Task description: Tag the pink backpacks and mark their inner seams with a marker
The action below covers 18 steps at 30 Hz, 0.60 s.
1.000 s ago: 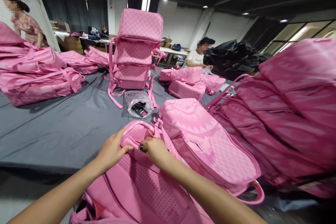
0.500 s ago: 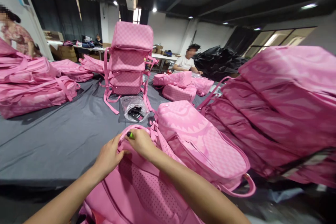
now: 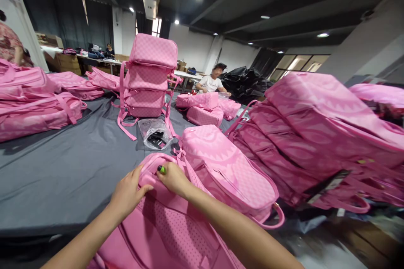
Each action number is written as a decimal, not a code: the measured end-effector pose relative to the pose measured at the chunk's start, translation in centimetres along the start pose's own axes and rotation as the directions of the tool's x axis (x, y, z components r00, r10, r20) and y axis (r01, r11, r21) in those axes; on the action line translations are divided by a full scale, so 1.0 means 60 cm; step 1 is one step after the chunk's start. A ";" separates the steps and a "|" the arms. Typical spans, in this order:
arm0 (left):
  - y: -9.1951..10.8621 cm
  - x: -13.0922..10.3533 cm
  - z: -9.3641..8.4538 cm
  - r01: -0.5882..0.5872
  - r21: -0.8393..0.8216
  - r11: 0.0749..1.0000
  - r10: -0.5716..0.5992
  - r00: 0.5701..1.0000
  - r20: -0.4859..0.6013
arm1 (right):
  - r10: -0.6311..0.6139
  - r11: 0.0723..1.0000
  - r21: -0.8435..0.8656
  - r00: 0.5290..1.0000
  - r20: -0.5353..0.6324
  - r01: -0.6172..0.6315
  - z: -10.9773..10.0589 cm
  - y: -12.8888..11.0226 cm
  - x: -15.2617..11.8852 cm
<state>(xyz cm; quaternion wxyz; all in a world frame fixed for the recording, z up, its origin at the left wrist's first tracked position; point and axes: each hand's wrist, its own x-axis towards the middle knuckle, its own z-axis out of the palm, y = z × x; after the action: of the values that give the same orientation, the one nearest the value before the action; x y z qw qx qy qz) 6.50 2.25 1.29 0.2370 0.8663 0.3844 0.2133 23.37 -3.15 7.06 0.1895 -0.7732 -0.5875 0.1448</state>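
Note:
A pink backpack (image 3: 170, 222) with a dotted mesh back panel lies in front of me at the table edge. My left hand (image 3: 128, 191) grips its top rim, thumb on the near side and fingers over the outer edge. Closed in my right hand (image 3: 174, 180) is a small tool with a green and black end (image 3: 162, 170); the rest of it is hidden. That hand rests at the backpack's top, by the handle loop. Touching its right side is another pink backpack (image 3: 227, 168) with a shark-mouth print.
A clear plastic bag (image 3: 155, 134) with black pieces lies beyond my hands on the grey-covered table (image 3: 72, 176). Behind it rises a stack of pink backpacks (image 3: 151, 77). More backpacks are piled left (image 3: 34, 113) and right (image 3: 303, 130). A co-worker (image 3: 212, 82) sits at the far side.
My view has turned a little to the right, so the scene shifts left. My right hand with the green-ended tool has moved slightly along the backpack's top; my left hand keeps its grip.

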 end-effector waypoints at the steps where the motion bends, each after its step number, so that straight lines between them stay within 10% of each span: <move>1: -0.002 -0.001 0.001 -0.010 -0.006 1.000 0.010 1.000 -0.011 | -0.005 1.000 -0.012 1.000 0.001 0.005 -0.004 0.001 -0.003; 18: -0.029 -0.005 0.009 -0.045 -0.051 0.998 0.044 0.999 -0.032 | -0.350 0.911 -0.183 0.927 0.134 0.370 -0.005 0.012 -0.020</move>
<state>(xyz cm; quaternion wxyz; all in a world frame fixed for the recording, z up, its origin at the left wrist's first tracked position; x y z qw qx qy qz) 5.63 2.94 -0.20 0.2484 0.8648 0.3632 0.2418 23.82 -4.53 6.99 0.1031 -0.6588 -0.7404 0.0839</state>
